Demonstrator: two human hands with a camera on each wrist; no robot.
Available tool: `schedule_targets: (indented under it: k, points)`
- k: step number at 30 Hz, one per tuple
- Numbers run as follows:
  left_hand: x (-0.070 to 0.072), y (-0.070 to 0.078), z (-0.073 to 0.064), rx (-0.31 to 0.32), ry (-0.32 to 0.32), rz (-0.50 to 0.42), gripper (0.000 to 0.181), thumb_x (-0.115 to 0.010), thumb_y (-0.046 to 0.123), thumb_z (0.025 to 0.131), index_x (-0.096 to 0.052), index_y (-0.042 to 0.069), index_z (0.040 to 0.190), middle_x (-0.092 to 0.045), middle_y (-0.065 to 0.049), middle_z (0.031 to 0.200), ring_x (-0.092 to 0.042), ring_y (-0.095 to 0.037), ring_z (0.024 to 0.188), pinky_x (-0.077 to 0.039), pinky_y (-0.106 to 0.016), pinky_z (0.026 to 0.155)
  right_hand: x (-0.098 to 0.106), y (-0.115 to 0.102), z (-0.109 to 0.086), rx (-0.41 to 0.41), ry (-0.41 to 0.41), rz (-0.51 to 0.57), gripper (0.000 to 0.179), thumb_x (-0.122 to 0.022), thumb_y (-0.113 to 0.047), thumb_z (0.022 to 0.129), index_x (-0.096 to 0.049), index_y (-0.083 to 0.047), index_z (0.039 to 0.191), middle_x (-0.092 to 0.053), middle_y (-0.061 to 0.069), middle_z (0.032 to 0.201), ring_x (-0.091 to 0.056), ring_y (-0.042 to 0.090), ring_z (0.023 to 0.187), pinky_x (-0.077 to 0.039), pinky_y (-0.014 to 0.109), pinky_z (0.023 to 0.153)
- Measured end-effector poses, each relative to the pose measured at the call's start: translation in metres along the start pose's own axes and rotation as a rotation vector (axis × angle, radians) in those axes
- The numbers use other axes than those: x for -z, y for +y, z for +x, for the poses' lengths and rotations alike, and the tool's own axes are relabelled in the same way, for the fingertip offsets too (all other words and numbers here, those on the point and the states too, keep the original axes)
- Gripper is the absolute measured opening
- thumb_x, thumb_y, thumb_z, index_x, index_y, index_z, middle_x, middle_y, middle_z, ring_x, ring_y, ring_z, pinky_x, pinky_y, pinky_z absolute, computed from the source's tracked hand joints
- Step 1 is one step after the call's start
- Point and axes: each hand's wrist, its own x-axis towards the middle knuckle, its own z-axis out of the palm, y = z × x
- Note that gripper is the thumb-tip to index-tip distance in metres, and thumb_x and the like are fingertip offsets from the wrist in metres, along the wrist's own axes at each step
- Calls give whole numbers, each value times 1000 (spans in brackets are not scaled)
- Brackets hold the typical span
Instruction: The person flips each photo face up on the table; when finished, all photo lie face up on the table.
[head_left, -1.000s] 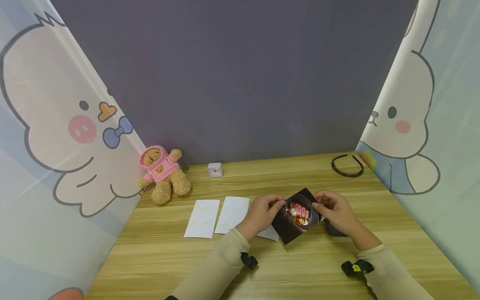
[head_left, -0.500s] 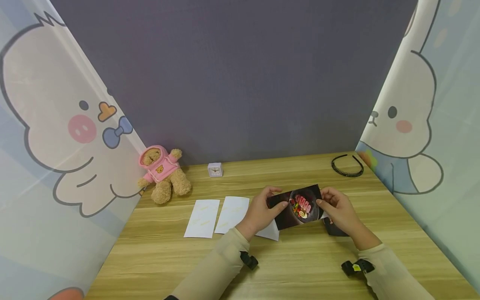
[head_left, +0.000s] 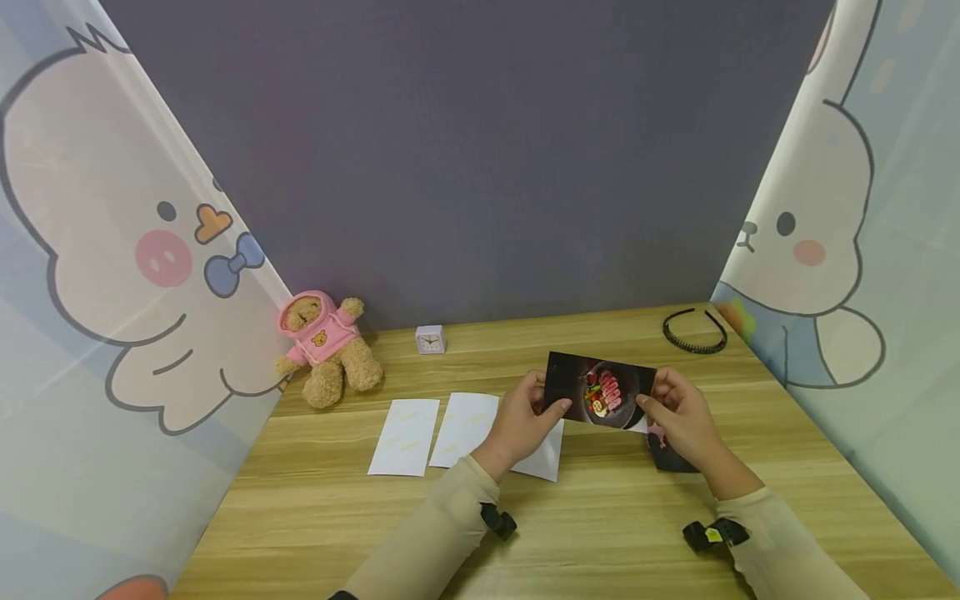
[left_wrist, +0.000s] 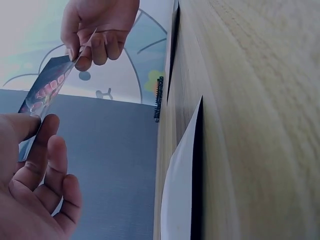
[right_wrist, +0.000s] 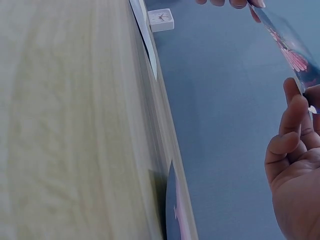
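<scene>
Both hands hold up a dark photo print (head_left: 600,392) of sliced meat on a round plate, above the table. My left hand (head_left: 517,423) pinches its left end with the thumb on the printed face. At the other end my right hand (head_left: 684,423) pinches it the same way, and a small white corner shows by that thumb. Under the right hand lies another dark print (head_left: 670,454), partly hidden. A white sheet (head_left: 543,458) on the table is partly covered by the left hand. In the left wrist view, the held print (left_wrist: 47,87) stands tilted between the hands.
Two white sheets, a left one (head_left: 403,437) and a middle one (head_left: 465,429), lie left of the hands. Farther back are a teddy bear (head_left: 326,350) in a pink hoodie, a small white clock (head_left: 431,339) and a black headband (head_left: 695,333). A grey panel (head_left: 480,167) closes the back.
The photo print has turned clockwise in the hands, from steeply slanted to nearly level. The left hand's fingers have shifted along its edge to the left end. The other things have stayed put.
</scene>
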Motion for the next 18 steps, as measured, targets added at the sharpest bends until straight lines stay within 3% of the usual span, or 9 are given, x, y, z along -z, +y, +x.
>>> schedule_targets:
  k: [8,11,18]
  points:
    - [1,2,-1,-22,32,6,23,-72,30,102,-62,18,119,-69,12,77,-52,-7,62,-43,-25,60,0,-1,0,-33,-29,24,14,-61,14,97,-48,9,99,-60,11,71,-57,20,55,-37,41,34]
    - [1,1,-1,-20,37,10,21,-72,30,102,-62,18,117,-69,11,79,-53,-7,64,-44,-25,61,1,0,1,-31,-35,20,17,-61,16,96,-46,10,100,-59,9,72,-59,19,57,-44,37,40]
    - [1,2,0,-51,63,-6,16,-74,29,101,-67,17,110,-71,10,83,-61,-6,72,-50,-26,65,1,0,2,-52,-5,-43,16,-64,13,96,-51,10,106,-62,1,76,-55,13,62,-44,29,46]
